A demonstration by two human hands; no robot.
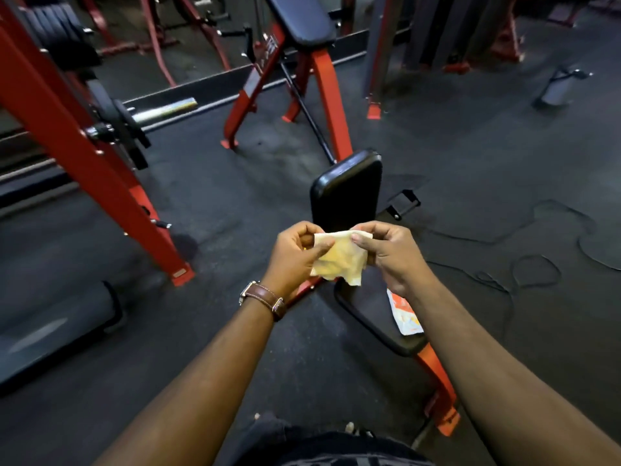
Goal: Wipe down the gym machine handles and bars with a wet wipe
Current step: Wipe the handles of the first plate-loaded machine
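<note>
A pale yellowish wet wipe (339, 257) hangs between both hands in the middle of the view. My left hand (295, 255) pinches its upper left corner, and my right hand (391, 253) pinches its upper right edge. The wipe is partly unfolded and droops below my fingers. A chrome bar end (168, 111) sticks out of the red machine frame (84, 146) at the left, well away from both hands. A brown-strapped watch sits on my left wrist.
Just beyond my hands stands a black padded bench (347, 190) with red legs, and a white and orange wipes packet (405, 314) lies on its seat. Another red bench (302, 21) stands farther back. A black cable (534, 270) lies on the dark rubber floor to the right.
</note>
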